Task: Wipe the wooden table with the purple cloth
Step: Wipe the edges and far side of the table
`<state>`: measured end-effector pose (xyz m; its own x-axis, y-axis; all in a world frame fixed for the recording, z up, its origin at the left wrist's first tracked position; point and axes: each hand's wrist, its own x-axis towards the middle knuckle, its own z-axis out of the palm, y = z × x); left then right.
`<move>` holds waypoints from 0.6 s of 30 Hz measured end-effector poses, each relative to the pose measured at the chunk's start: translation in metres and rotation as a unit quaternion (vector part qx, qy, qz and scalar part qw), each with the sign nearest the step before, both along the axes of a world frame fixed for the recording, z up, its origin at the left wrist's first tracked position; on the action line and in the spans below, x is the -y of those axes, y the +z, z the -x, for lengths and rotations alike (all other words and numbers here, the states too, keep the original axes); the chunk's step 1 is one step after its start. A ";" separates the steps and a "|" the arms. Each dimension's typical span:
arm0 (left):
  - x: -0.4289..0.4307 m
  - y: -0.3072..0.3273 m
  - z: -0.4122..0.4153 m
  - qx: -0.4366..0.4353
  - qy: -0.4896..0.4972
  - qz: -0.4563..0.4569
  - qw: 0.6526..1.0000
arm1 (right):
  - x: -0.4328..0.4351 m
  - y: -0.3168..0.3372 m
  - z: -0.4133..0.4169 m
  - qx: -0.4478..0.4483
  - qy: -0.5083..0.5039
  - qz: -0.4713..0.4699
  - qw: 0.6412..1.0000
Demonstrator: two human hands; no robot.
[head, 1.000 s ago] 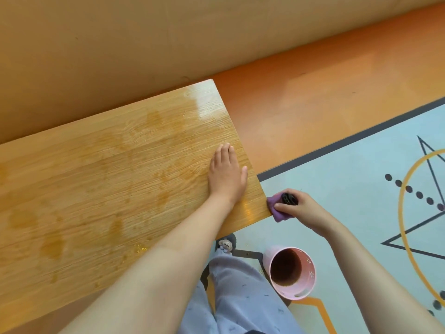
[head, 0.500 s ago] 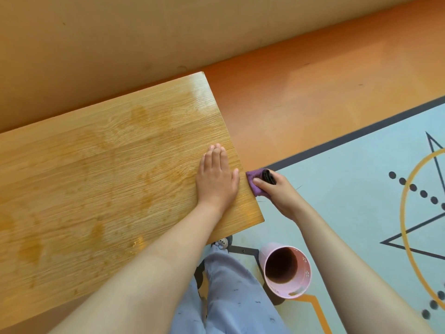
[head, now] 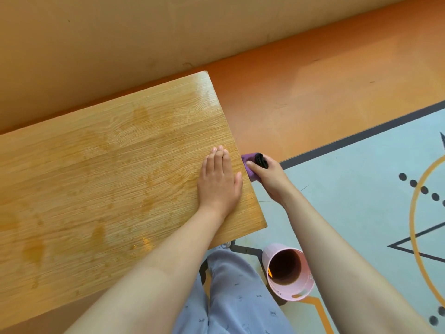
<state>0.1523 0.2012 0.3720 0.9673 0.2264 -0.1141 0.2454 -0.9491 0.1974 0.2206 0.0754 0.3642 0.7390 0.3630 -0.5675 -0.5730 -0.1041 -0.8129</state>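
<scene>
The wooden table [head: 96, 177] fills the left half of the view, its top marked with darker damp patches. My left hand [head: 219, 182] lies flat on it near the right edge, fingers together and holding nothing. My right hand [head: 269, 177] is just off that right edge, gripping the bunched purple cloth [head: 249, 165] and pressing it against the table's side edge. A small black object [head: 261, 160] shows between the fingers on top of the cloth.
A pink bucket [head: 289, 271] with a dark inside stands on the floor below the table's near right corner. My legs in pale blue trousers [head: 231, 297] are beside it. A light blue patterned mat [head: 349, 189] covers the floor to the right; a beige wall runs behind the table.
My right hand has slid the purple cloth along the table's right edge, away from the near corner toward the far end. My left hand has stayed flat on the table.
</scene>
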 end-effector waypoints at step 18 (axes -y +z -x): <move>-0.002 -0.002 -0.001 0.000 -0.010 -0.012 1.000 | -0.064 -0.004 -0.072 0.103 -0.013 0.045 0.994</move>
<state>0.1536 0.2034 0.3697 0.9716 0.2097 -0.1097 0.2265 -0.9583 0.1743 0.2924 0.1392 0.3604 0.8511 0.2971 -0.4329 -0.3996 -0.1684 -0.9011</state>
